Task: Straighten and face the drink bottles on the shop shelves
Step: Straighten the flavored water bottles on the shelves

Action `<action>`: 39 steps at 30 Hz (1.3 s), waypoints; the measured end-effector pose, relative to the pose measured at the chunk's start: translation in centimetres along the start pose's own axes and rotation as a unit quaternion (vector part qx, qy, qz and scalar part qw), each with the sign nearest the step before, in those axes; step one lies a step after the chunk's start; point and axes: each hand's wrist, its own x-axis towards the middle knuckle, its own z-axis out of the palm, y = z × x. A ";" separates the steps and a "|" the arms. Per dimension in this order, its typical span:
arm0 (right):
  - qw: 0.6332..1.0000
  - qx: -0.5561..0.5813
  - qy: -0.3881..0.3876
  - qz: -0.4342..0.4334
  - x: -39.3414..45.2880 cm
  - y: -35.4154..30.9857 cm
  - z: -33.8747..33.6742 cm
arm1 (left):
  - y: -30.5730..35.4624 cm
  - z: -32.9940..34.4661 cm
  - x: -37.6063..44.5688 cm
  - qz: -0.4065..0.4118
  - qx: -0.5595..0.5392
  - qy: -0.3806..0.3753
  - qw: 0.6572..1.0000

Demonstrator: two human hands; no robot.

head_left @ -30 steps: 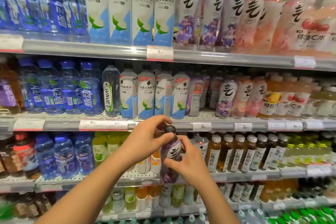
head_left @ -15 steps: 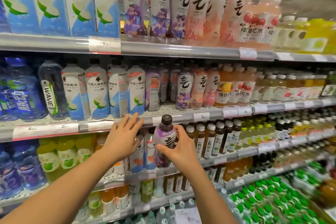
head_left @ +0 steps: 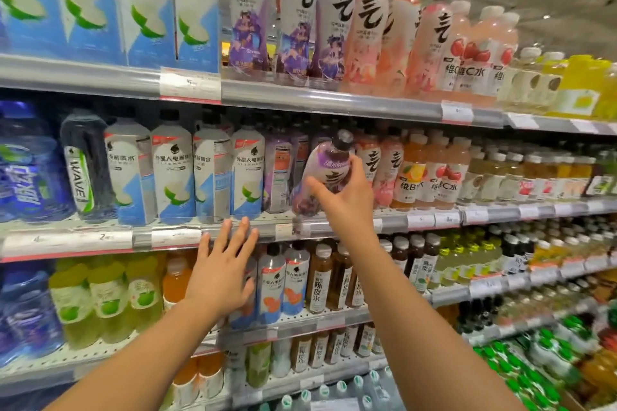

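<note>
My right hand [head_left: 342, 200] grips a purple sparkling-water bottle [head_left: 322, 167] with a black cap, tilted to the right, at the front edge of the middle shelf [head_left: 334, 227]. Its base hangs just above the shelf lip, in a gap between a purple-labelled bottle [head_left: 278, 170] on the left and pink bottles [head_left: 387, 173] on the right. My left hand [head_left: 223, 272] is flat with fingers spread, empty, fingertips at the middle shelf's rail, in front of the white and orange bottles [head_left: 283, 283] on the shelf below.
White and blue bottles [head_left: 173, 173] fill the middle shelf's left, with a WAVE bottle [head_left: 83, 170] beside them. Larger purple and pink bottles [head_left: 334, 20] stand on the top shelf [head_left: 300, 100]. Brown tea bottles [head_left: 320, 280] and green drinks [head_left: 103, 297] line the lower shelf.
My right hand has lifted the purple bottle from the lower shelf level up to the middle shelf and tilted it. My left hand let go and stays low, spread open.
</note>
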 end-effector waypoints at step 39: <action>0.910 -0.413 -0.036 -0.031 9.6 0.7 5.0 | 0.1 -0.5 -0.2 0.002 0.009 -0.015 1.000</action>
